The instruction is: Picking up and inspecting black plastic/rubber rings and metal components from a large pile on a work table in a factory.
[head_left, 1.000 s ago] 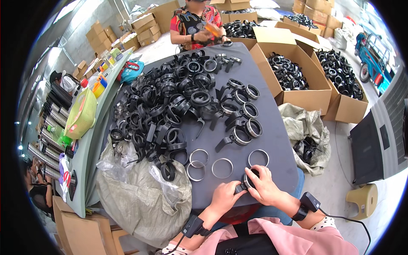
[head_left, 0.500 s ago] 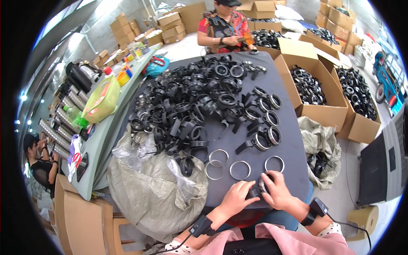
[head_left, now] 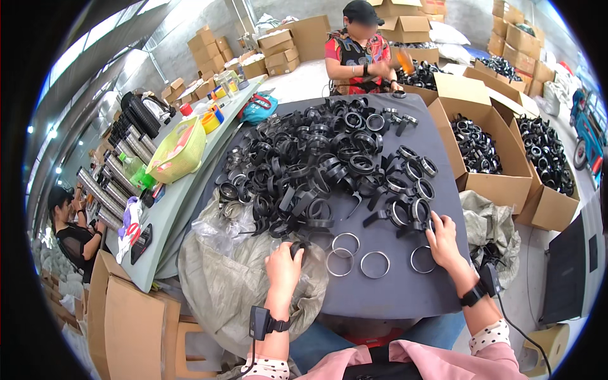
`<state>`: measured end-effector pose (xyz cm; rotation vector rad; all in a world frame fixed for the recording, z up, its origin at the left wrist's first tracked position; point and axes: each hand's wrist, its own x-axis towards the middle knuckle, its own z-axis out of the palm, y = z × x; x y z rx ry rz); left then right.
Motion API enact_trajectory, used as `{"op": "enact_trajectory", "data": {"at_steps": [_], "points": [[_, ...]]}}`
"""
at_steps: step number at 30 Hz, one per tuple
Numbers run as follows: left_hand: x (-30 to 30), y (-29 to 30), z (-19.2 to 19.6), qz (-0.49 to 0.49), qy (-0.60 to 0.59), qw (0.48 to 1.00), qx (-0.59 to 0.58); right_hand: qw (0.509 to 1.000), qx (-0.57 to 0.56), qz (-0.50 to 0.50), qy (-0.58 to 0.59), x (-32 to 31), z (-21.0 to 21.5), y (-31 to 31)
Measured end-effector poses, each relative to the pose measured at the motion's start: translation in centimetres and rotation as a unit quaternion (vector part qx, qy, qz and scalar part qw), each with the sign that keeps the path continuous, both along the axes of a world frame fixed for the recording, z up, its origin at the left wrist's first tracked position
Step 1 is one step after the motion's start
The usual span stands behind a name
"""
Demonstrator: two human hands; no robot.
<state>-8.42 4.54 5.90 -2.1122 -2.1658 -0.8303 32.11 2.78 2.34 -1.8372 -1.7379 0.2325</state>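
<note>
My left hand [head_left: 283, 269] is closed around a black ring-shaped part [head_left: 297, 248], at the near edge of the heap of black ring parts with tabs [head_left: 304, 152]. Further right, my right hand [head_left: 445, 242] pinches a ring-shaped part whose edge shows at the fingertips; the fingers hide most of it. It is beside a group of black parts fitted with silver rings [head_left: 419, 210]. Between my hands lie loose silver rings: one flat on the cloth [head_left: 375, 254], two overlapping [head_left: 346, 234], and another [head_left: 422, 272] just below my right fingers.
A woven sack [head_left: 209, 285] with clear plastic lies at the table's left edge. Cardboard boxes [head_left: 500, 190] of black parts stand right. On a side table [head_left: 164, 221] sits a yellow-green basket [head_left: 177, 152]. Across the table, a person [head_left: 358, 57] holds an orange-headed tool.
My hands were together at the near edge over a black part; they have parted. The left went to the heap and closed on a black part, the right moved up to the ringed parts.
</note>
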Motion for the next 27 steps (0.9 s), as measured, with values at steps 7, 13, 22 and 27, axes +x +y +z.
{"op": "enact_trajectory", "data": {"at_steps": [7,13,22,27], "points": [[3.4,-3.0,6.2,-0.012,-0.092,0.984,0.153,0.986,0.114,-0.005,-0.122,-3.3,3.7,0.8],[13.5,-8.1,4.0,-0.245,-0.230,0.942,0.012,0.955,0.121,0.265,0.057,-10.0,5.8,-8.4],[15.8,-9.7,1.4,-0.466,-0.385,0.773,-0.195,0.858,0.082,0.147,0.485,-8.5,0.3,-13.4],[15.8,-9.1,-3.5,-0.574,-0.362,0.730,-0.081,0.917,0.120,0.332,0.184,-8.3,2.0,-11.0]]}}
